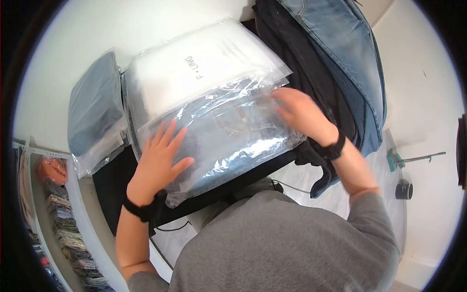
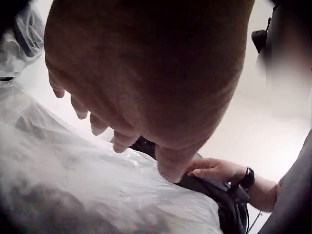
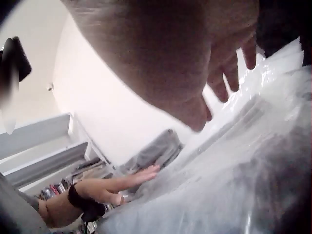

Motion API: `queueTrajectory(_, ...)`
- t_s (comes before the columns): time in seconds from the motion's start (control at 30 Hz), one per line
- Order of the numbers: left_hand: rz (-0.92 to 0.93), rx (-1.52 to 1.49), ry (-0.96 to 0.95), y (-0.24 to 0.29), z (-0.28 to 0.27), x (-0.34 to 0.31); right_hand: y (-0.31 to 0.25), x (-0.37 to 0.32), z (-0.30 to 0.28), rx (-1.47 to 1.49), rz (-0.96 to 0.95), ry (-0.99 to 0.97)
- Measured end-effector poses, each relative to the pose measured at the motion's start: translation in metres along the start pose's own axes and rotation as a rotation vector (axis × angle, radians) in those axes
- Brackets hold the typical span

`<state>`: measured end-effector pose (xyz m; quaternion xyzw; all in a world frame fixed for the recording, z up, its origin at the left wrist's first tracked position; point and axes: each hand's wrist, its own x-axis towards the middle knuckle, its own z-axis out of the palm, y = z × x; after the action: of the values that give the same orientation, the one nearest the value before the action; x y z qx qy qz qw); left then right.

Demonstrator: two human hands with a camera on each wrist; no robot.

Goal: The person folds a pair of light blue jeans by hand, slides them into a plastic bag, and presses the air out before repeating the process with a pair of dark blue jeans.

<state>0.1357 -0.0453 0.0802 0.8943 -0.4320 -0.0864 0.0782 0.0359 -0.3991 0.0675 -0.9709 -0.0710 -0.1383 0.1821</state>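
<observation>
A clear plastic bag (image 1: 228, 126) holding folded blue jeans lies in front of me on a black surface (image 1: 114, 190). Its upper half is white with printed text. My left hand (image 1: 158, 155) lies flat on the bag's near left part, fingers spread. My right hand (image 1: 299, 112), blurred, rests with straight fingers on the bag's right edge. In the left wrist view the left fingers (image 2: 97, 124) hover over the bag (image 2: 73, 185), with the right hand (image 2: 214, 168) beyond. The right wrist view shows the right fingers (image 3: 229, 78) on the plastic (image 3: 243, 170) and the left hand (image 3: 122, 185) farther off.
A second bagged pair of jeans (image 1: 95, 112) lies to the left. Dark jeans (image 1: 301, 63) and light blue jeans (image 1: 345, 53) are piled at the upper right. A shelf (image 1: 63, 219) with folded clothes sits lower left. A green-handled tool (image 1: 394, 158) and a black round object (image 1: 404, 189) lie at the right.
</observation>
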Motion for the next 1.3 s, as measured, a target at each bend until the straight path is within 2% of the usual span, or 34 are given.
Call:
queueTrajectory(0.03, 0.099, 0.100, 0.027, -0.002, -0.003, 0.007, -0.004, 0.014, 0.006, 0.001, -0.010, 0.003)
queueTrajectory(0.1, 0.080, 0.155, 0.001, -0.010, -0.002, 0.022, -0.009, 0.042, 0.020, -0.150, -0.321, -0.375)
queueTrajectory(0.13, 0.068, 0.203, -0.033, -0.015, 0.001, 0.028, -0.008, 0.053, 0.022, -0.154, -0.331, -0.370)
queueTrajectory(0.2, 0.029, 0.179, -0.074, -0.032, 0.014, 0.036, -0.002, 0.078, 0.026, -0.277, -0.163, -0.678)
queueTrajectory(0.27, -0.012, 0.145, -0.126, -0.044, 0.025, 0.040, 0.029, 0.090, 0.039, -0.239, -0.184, -0.724)
queueTrajectory(0.33, -0.029, 0.063, -0.114, -0.049, 0.036, 0.041, 0.045, 0.091, 0.050, -0.055, -0.243, -0.727)
queueTrajectory(0.37, -0.032, 0.060, -0.115, -0.050, 0.037, 0.042, 0.052, 0.093, 0.056, -0.083, -0.231, -0.772)
queueTrajectory(0.5, -0.048, 0.056, -0.104, -0.048, 0.041, 0.043, 0.042, 0.105, 0.040, -0.092, -0.286, -0.698)
queueTrajectory(0.57, -0.052, 0.067, -0.094, -0.049, 0.041, 0.043, 0.025, 0.132, 0.021, 0.006, -0.254, -0.817)
queueTrajectory(0.6, -0.051, 0.066, -0.091, -0.049, 0.042, 0.043, 0.017, 0.140, 0.024, 0.004, -0.261, -0.810)
queueTrajectory(0.67, -0.045, 0.075, -0.091, -0.049, 0.043, 0.042, -0.001, 0.154, 0.033, 0.030, -0.198, -0.541)
queueTrajectory(0.7, -0.045, 0.082, -0.088, -0.049, 0.044, 0.042, 0.002, 0.158, 0.049, 0.050, -0.301, -0.393)
queueTrajectory(0.73, -0.046, 0.089, -0.083, -0.049, 0.044, 0.043, -0.003, 0.164, 0.052, 0.047, -0.305, -0.385)
queueTrajectory(0.8, -0.048, 0.080, -0.081, -0.049, 0.044, 0.043, -0.010, 0.174, 0.058, 0.214, -0.129, -0.483)
queueTrajectory(0.83, -0.049, 0.065, -0.086, -0.049, 0.044, 0.042, -0.010, 0.178, 0.061, 0.248, -0.141, -0.475)
queueTrajectory(0.97, -0.056, 0.051, -0.117, -0.048, 0.042, 0.042, 0.011, 0.188, 0.052, 0.130, -0.160, -0.536)
queueTrajectory(1.03, -0.044, 0.041, -0.072, -0.051, 0.047, 0.042, 0.038, 0.187, 0.034, 0.054, -0.182, -0.531)
queueTrajectory(1.1, -0.041, 0.047, -0.075, -0.051, 0.046, 0.043, 0.071, 0.183, 0.011, -0.038, -0.081, -0.576)
queueTrajectory(1.13, -0.046, 0.056, -0.078, -0.050, 0.045, 0.043, 0.081, 0.178, -0.001, -0.096, 0.068, -0.631)
queueTrajectory(1.2, -0.046, 0.048, -0.082, -0.050, 0.045, 0.043, 0.095, 0.158, -0.013, 0.100, 0.245, -0.571)
queueTrajectory(1.23, -0.051, 0.043, -0.087, -0.050, 0.044, 0.043, 0.095, 0.150, -0.015, 0.100, 0.253, -0.572)
queueTrajectory(1.3, -0.042, 0.054, -0.080, -0.049, 0.043, 0.044, 0.086, 0.127, -0.015, -0.041, 0.079, -0.288)
